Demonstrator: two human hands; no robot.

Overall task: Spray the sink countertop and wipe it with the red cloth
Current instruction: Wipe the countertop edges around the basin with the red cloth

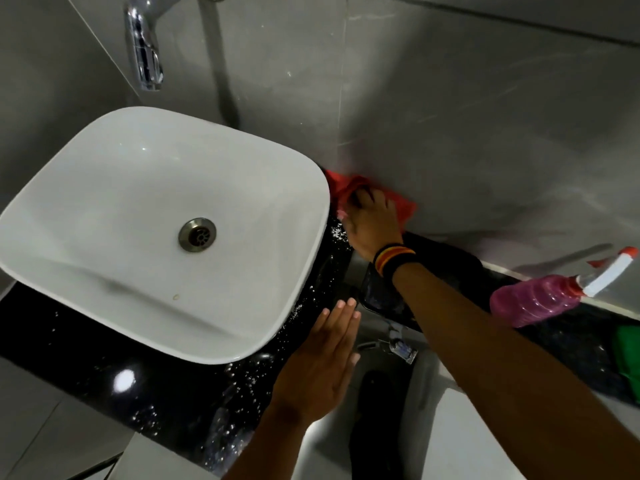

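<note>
The black speckled countertop [166, 393] carries a white basin [104, 188]; white droplets dot its right strip beside the basin. My right hand [372, 225], with a striped wristband, presses the red cloth [346, 187] into the back corner where counter meets wall. My left hand [322, 362] hovers flat, fingers together and holding nothing, over the counter's right front edge. The pink spray bottle [535, 299] with a white and red trigger head lies on its side on the ledge to the right.
A chrome tap [143, 53] sticks out of the grey tiled wall above the basin. A green item [628, 355] shows at the right edge. Below the counter's right end are a chrome valve [401, 344] and a white fixture [460, 434].
</note>
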